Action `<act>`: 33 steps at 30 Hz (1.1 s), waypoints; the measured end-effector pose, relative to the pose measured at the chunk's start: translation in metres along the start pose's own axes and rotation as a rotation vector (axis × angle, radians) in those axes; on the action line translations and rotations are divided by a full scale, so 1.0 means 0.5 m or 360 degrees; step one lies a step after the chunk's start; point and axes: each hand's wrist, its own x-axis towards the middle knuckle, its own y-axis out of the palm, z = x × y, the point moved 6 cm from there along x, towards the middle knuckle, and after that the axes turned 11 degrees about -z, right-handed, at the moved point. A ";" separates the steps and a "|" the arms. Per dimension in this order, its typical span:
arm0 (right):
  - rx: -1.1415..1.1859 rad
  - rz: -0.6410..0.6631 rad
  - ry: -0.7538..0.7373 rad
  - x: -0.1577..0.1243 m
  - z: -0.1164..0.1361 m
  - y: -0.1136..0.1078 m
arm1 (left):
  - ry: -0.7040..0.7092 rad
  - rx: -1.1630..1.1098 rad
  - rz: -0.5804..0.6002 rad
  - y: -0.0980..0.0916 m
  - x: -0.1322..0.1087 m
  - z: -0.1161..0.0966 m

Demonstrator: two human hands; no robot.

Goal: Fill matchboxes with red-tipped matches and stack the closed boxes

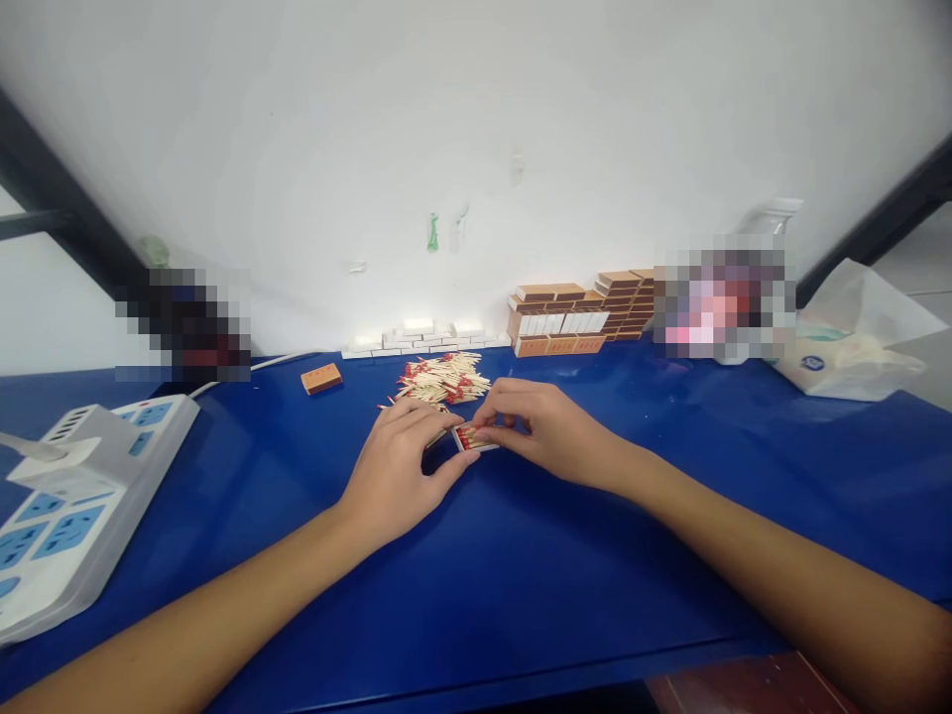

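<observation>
A small white matchbox tray (486, 447) with red-tipped matches (466, 435) in it rests on the blue table between my hands. My left hand (406, 451) grips the tray's left end between thumb and fingers. Over the tray's right part, my right hand (532, 421) has its thumb and fingers pinched at the matches; whether it holds any of them is hidden. Just behind my hands lies a loose pile of matches (442, 379), heads pointing in mixed directions. An orange-brown matchbox sleeve (321, 379) lies by itself to the left of the pile.
White trays (423, 339) are stacked low against the wall. Orange-brown matchboxes (559, 345) are piled at their right. A white power strip (141, 496) with a plugged-in adapter stands on the left of the blue table (521, 585). A tissue pack (840, 362) sits at the right.
</observation>
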 end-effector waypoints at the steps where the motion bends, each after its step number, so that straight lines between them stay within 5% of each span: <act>1: 0.0013 0.0005 0.0014 0.000 -0.001 0.002 | -0.0004 0.0001 0.0005 0.000 0.000 0.000; 33: -0.0079 -0.0019 -0.0145 -0.002 0.026 -0.002 | 0.0003 0.0012 0.0023 0.003 0.002 0.000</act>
